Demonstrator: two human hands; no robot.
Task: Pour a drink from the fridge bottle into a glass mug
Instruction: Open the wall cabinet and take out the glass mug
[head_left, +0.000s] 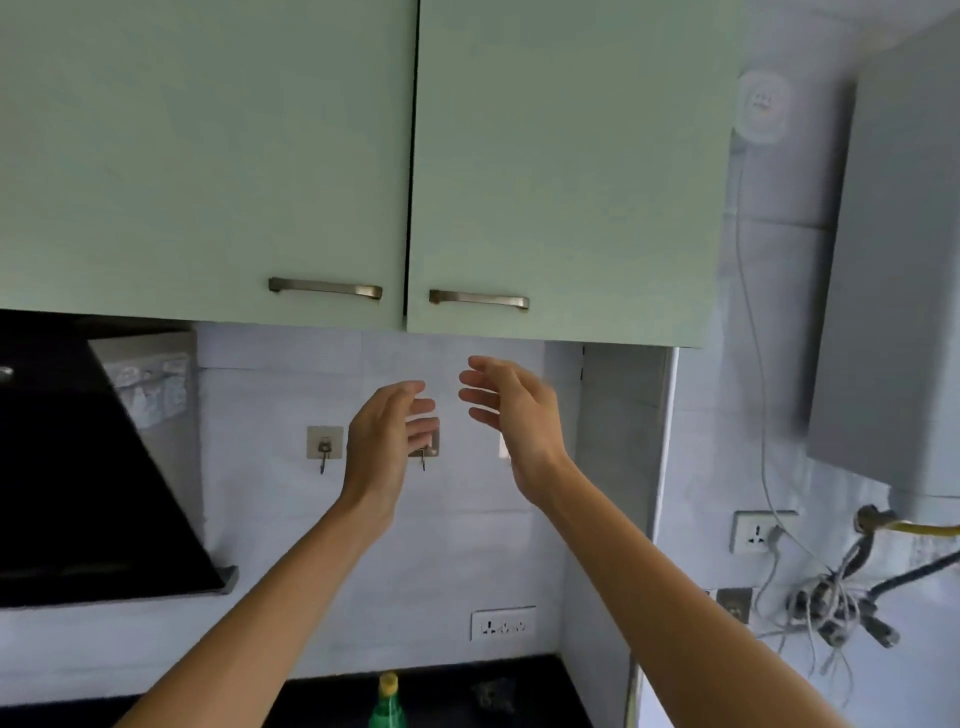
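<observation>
Both my arms are raised in front of the tiled wall, just under a pale green wall cabinet. My left hand (387, 436) and my right hand (511, 410) face each other with relaxed fingers and hold nothing. The cabinet's two doors are shut; the left door handle (325, 288) and the right door handle (479, 300) sit a little above my fingertips. A green bottle with a yellow cap (387, 701) stands on the dark counter (519, 691) at the bottom of the view, between my forearms. No glass mug is in view.
A black chimney hood (88, 483) slants at the left. Two metal wall hooks (324, 447) hang on the tiles behind my hands. Sockets (503, 623), a grey wall unit (893, 260) and a tangle of cables and pipes (836, 608) are at the right.
</observation>
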